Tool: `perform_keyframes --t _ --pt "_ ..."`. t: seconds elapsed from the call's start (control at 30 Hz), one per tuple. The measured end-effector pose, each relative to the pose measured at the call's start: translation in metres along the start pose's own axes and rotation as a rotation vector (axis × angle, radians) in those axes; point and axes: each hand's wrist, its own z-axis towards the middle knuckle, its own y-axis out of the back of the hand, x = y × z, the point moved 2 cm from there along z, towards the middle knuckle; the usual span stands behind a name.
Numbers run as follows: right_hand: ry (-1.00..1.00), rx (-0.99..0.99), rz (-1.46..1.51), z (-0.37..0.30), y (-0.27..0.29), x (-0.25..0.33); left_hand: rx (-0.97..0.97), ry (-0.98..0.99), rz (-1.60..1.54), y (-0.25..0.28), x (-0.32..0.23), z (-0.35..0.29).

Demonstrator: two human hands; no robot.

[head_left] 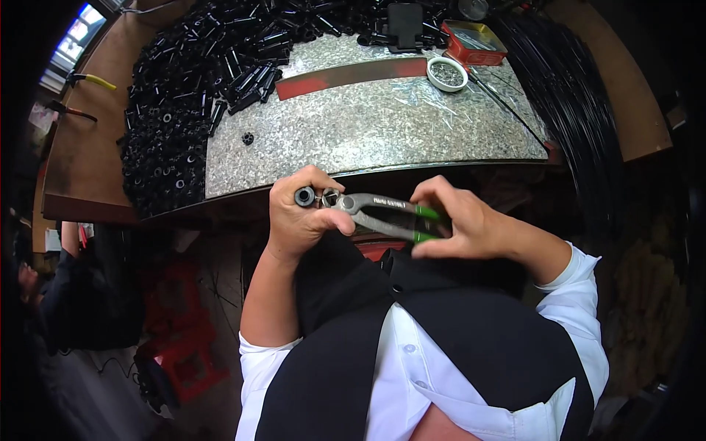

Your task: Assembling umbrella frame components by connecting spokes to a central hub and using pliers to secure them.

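My left hand (pixel 298 209) is closed around a black tubular part whose round hollow end (pixel 304 196) shows between thumb and fingers. My right hand (pixel 471 220) grips the green handles of metal pincers (pixel 379 211). The pincers' jaws meet beside the black part, next to my left thumb and forefinger; what they bite on, if anything, is too small to make out. Both hands are just in front of the table's near edge. Beyond them, a small black ring-shaped piece (pixel 248 138) lies alone on the speckled tabletop (pixel 346 132).
Heaped black tubes and caps (pixel 169 110) cover the table's left and back. A white dish of small metal pins (pixel 446 74) stands near a red tin (pixel 474 44). A curved red-brown strip (pixel 353 77) lies behind. Long black rods (pixel 566 81) hang over the right edge.
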Motion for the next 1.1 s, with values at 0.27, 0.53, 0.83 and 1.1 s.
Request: perform_keyframes --t 0.27,0.53,0.83,1.1 --pt "-0.576 0.510 1.186 -0.002 -0.013 -0.019 0.115 -0.032 0.056 0.001 -0.001 0.002" --pt "0.159 -0.075 -0.415 0.012 0.001 -0.004 -0.013 0.037 0.083 -0.011 -0.003 0.002" --pt "0.199 0.033 -0.292 0.021 0.006 -0.007 -0.027 -0.097 -0.024 -0.015 0.003 -0.002" --pt "0.029 0.135 -0.081 0.031 -0.008 -0.015 -0.123 -0.090 -0.075 -0.019 0.007 -0.004"
